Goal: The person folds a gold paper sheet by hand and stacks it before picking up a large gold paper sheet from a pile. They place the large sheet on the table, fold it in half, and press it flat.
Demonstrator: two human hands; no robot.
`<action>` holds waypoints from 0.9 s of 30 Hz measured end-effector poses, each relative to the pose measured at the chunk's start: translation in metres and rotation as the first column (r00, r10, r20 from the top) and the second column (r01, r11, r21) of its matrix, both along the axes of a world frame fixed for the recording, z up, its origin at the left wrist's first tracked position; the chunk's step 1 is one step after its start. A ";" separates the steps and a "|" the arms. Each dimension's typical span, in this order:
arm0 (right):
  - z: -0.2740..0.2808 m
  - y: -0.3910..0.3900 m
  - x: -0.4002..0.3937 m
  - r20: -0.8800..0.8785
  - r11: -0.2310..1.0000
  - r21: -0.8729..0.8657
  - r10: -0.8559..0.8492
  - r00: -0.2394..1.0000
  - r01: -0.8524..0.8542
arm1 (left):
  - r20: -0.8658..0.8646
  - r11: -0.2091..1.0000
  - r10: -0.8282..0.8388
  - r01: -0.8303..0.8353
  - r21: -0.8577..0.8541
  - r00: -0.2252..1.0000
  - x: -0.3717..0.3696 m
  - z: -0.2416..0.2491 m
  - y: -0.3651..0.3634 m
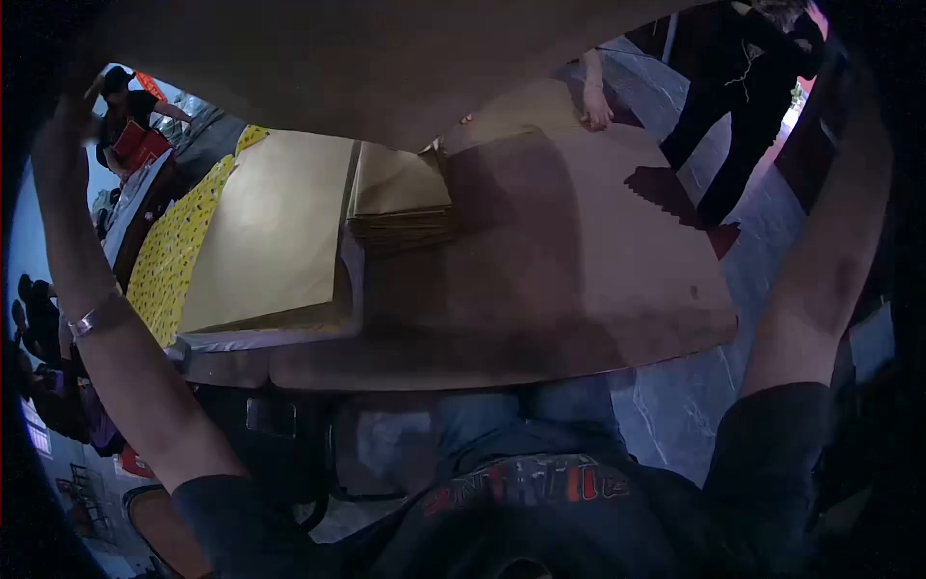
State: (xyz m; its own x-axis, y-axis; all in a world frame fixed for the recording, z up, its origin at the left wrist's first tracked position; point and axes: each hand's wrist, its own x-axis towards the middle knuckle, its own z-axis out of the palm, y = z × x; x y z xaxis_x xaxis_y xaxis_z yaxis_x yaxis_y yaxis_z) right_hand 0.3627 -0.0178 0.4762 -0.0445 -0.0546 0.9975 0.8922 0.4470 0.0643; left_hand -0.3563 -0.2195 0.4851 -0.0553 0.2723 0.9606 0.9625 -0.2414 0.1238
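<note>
A large brown paper sheet (pixel 386 68) fills the top of the view and sags to a low edge in the middle. Both my arms are raised on either side of it. My left hand (pixel 75 130), a silver bracelet on its wrist, is closed at the sheet's left edge. Up at the dark right border is my right hand (pixel 857 82); its fingers are lost in shadow. Below, on the brown table (pixel 637 280), lie a pile of wide tan paper sheets (pixel 275 222) and a stack of smaller folded brown paper (pixel 400 193).
Yellow patterned cloth (pixel 183 251) lies along the table's left side. Across the table, another person's hand (pixel 596 108) rests near the far edge. A person in dark clothes (pixel 738 87) stands at back right, and a person with something red (pixel 135 130) at back left.
</note>
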 end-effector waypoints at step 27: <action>0.001 0.124 0.066 0.092 0.984 -0.060 -0.161 0.983 0.167 | 0.438 0.998 -0.057 0.065 -0.003 0.897 0.197 -0.032 0.277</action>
State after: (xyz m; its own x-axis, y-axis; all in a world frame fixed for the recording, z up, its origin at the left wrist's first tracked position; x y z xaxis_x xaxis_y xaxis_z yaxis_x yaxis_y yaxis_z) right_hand 0.4291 0.1061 0.4777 -0.1333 0.0272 0.9907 0.9461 0.3011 0.1190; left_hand -0.1595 0.0571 0.4534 -0.4514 0.3047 0.8387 0.7940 -0.2917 0.5334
